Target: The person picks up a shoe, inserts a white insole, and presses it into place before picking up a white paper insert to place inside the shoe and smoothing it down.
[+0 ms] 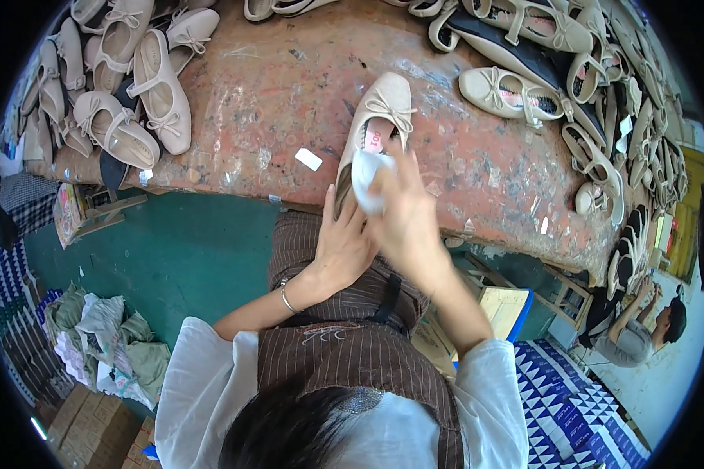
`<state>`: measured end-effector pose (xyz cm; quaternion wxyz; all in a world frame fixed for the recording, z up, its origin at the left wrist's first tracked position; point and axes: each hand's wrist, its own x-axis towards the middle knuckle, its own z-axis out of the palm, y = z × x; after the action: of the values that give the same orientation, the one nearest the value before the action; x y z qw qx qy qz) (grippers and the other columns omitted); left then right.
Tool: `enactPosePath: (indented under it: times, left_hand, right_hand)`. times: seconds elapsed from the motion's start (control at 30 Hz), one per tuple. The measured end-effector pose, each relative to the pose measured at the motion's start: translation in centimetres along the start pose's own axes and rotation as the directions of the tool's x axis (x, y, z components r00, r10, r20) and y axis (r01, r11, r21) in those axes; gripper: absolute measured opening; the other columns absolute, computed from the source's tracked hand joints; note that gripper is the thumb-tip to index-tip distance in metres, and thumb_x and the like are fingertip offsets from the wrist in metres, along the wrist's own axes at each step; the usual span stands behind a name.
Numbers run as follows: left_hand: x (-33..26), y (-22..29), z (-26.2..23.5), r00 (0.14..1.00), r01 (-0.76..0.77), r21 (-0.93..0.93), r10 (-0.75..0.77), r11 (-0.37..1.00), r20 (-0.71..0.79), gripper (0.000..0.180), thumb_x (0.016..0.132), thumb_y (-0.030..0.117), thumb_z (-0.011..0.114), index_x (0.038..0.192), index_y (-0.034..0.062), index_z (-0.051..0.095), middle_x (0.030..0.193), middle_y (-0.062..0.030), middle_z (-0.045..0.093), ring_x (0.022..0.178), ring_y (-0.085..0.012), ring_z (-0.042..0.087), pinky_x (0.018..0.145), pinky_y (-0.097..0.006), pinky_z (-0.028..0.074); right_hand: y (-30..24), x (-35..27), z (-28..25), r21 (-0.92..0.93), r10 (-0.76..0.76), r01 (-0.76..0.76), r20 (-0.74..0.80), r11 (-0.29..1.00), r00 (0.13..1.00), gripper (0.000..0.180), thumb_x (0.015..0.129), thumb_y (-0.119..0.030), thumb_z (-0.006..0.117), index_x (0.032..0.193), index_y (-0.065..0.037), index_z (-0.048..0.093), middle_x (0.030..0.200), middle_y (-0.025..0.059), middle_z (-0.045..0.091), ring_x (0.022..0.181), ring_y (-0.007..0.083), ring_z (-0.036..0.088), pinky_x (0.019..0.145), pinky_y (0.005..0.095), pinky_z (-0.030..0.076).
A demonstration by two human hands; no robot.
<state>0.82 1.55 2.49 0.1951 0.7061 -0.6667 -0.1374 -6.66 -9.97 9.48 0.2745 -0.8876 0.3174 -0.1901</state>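
A beige flat shoe [389,94] with a small bow lies on the near part of the worktable, its toe pointing away from me. My left hand [344,242] grips it at the heel end, fingers along the side and into the opening. Over the shoe's opening, my right hand [407,207] is smeared by motion and holds a white cloth-like piece [369,176] against it. The exact kind of the white piece is too blurred to tell. Part of the pink-marked insole [377,134] shows beyond it; the heel is mostly hidden by my hands.
The worn reddish worktable [266,102] carries a pile of beige shoes [160,94] at left and more shoes [516,94] at right. A white paper slip [308,159] lies left of the shoe. A co-worker [641,332] sits at far right. Blue-and-white boxes [559,399] stand below right.
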Motion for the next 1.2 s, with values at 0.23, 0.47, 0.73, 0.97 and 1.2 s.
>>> enactPosePath:
  times: [0.23, 0.47, 0.73, 0.97, 1.2]
  left_hand:
    - [-0.5, -3.0, 1.2, 0.999, -0.030, -0.204, 0.022, 0.978, -0.041, 0.052, 0.087, 0.008, 0.055, 0.138, -0.0024, 0.046, 0.145, -0.0241, 0.041, 0.144, -0.0398, 0.028, 0.112, -0.068, 0.019]
    - [-0.2, -1.3, 2.2, 1.000, 0.007, -0.017, -0.007, 1.000, -0.001, 0.053, 0.086, 0.015, 0.049, 0.134, -0.0090, 0.048, 0.144, -0.0225, 0.044, 0.143, -0.0361, 0.032, 0.116, -0.056, 0.026]
    - [0.3, -0.1, 0.6, 0.995, 0.047, 0.045, -0.051, 0.998, 0.085, 0.052, 0.088, 0.013, 0.047, 0.134, -0.0090, 0.049, 0.144, -0.0259, 0.043, 0.144, -0.0356, 0.031, 0.117, -0.053, 0.024]
    - [1.2, -1.8, 1.1, 0.998, 0.063, 0.067, -0.063, 0.996, 0.007, 0.048, 0.086, 0.014, 0.050, 0.128, -0.0081, 0.055, 0.139, -0.0250, 0.049, 0.138, -0.0354, 0.039, 0.116, -0.055, 0.026]
    - [2.0, -1.8, 3.1, 0.998, 0.056, 0.002, -0.056, 0.998, 0.010, 0.046, 0.090, 0.019, 0.053, 0.131, -0.0005, 0.057, 0.132, -0.0165, 0.058, 0.130, -0.0331, 0.049, 0.116, -0.050, 0.030]
  right_hand:
    - [1.3, 2.6, 5.9, -0.474, -0.063, 0.037, -0.038, 0.880, 0.997, 0.041, 0.086, -0.005, 0.051, 0.123, 0.012, 0.052, 0.128, 0.0315, 0.057, 0.121, 0.0390, 0.057, 0.117, 0.0585, 0.019]
    - [3.5, 2.8, 5.2, -0.423, 0.060, -0.050, 0.011, 0.905, 0.998, 0.051, 0.080, -0.006, 0.056, 0.127, 0.014, 0.050, 0.125, 0.0284, 0.056, 0.121, 0.0417, 0.052, 0.116, 0.0586, 0.019]
    - [3.9, 5.3, 5.5, -0.457, 0.178, -0.078, 0.182, 0.886, 0.967, 0.032, 0.081, 0.000, 0.052, 0.108, 0.014, 0.058, 0.102, 0.0280, 0.062, 0.104, 0.0381, 0.062, 0.117, 0.0608, 0.016]
    - [2.9, 5.1, 6.1, -0.474, 0.131, -0.074, 0.089, 0.878, 0.987, 0.044, 0.081, -0.008, 0.052, 0.118, 0.016, 0.054, 0.119, 0.0316, 0.059, 0.120, 0.0376, 0.056, 0.119, 0.0516, 0.017]
    - [4.2, 2.2, 8.0, -0.481, 0.017, -0.064, -0.102, 0.875, 0.995, 0.062, 0.080, -0.014, 0.052, 0.134, 0.016, 0.045, 0.134, 0.0299, 0.054, 0.132, 0.0357, 0.049, 0.120, 0.0515, 0.017]
